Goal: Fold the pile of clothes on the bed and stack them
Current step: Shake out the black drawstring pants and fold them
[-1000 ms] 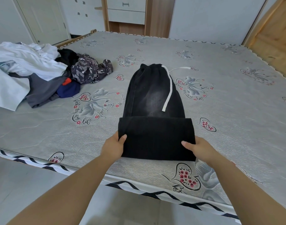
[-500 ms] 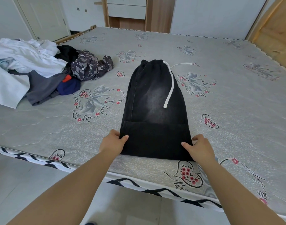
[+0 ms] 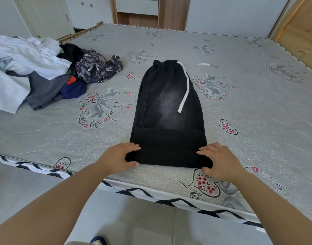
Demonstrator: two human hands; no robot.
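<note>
Black trousers (image 3: pixel 166 106) with a white drawstring (image 3: pixel 184 91) lie lengthwise on the bed (image 3: pixel 257 121), waistband far, legs folded up into a band at the near end. My left hand (image 3: pixel 119 157) pinches the near left corner of that folded band, fingers on top and thumb at the near edge. At the near right corner my right hand (image 3: pixel 220 160) holds it the same way. The pile of unfolded clothes (image 3: pixel 36 68), white, grey, camouflage and blue, sits at the far left of the bed.
The mattress edge with its zigzag trim (image 3: pixel 151 193) runs just below my hands, with tiled floor (image 3: pixel 134 223) under it. A wooden drawer unit (image 3: pixel 137 7) stands behind the bed and a wooden panel (image 3: pixel 302 32) at the far right.
Both hands slid from the sides of the folded band down to its near corners and closed on them. The view has shifted slightly.
</note>
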